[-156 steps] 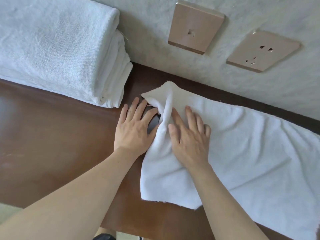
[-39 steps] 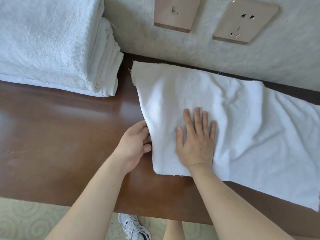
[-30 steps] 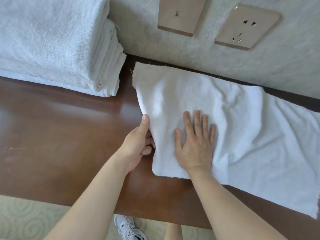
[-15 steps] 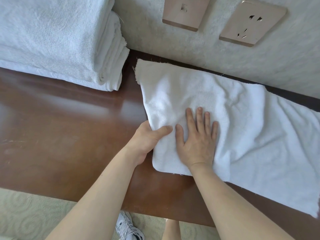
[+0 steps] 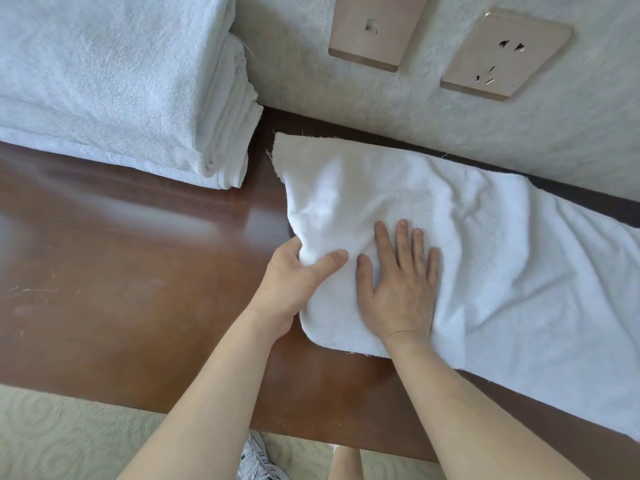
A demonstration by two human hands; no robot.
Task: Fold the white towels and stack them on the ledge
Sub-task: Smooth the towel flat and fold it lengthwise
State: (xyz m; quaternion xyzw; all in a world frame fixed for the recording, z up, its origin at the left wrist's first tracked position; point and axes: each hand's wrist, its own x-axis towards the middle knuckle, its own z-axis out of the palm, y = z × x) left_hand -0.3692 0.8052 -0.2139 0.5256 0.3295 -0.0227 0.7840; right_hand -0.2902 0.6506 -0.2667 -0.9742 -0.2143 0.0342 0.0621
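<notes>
Two hands work the towel (image 5: pixel 433 216): left hand (image 5: pixel 294 278) pinching, right hand (image 5: pixel 398 285) flat.

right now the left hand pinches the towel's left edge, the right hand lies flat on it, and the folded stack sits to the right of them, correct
Not quite: the stack sits to the left of the hands, on the ledge, as the head view shows. The rest holds: the left hand pinches the left edge of the towel, and the right hand lies flat on it.
</notes>
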